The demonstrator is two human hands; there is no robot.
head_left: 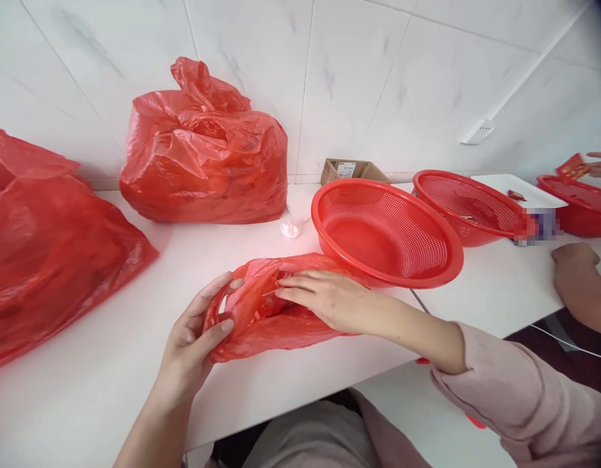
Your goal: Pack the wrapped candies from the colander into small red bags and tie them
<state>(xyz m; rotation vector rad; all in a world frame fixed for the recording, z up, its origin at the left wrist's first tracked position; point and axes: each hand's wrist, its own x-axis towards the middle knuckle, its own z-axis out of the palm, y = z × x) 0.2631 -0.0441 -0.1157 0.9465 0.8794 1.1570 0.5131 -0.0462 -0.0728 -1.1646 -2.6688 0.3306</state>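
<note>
A red plastic bag point(281, 335) lies on the white table in front of me with its mouth open. My left hand point(195, 331) grips the bag's left end at the handle, thumb below and fingers above. My right hand point(329, 299) is over the opening, fingers stretched out to the left and dipping in at the mouth. Shiny red contents with some gold print point(275, 286) show inside; their kind is unclear. Just behind the bag stands a red perforated plastic basket point(388, 266).
Two full red bags point(203, 175) point(51, 247) stand at the back and left. A small cardboard box point(332, 170) sits by the wall. To the right are another red basket point(468, 221), a white tray point(517, 188) and a co-worker's arm point(580, 279). A crumpled white scrap point(290, 229) lies behind the bag.
</note>
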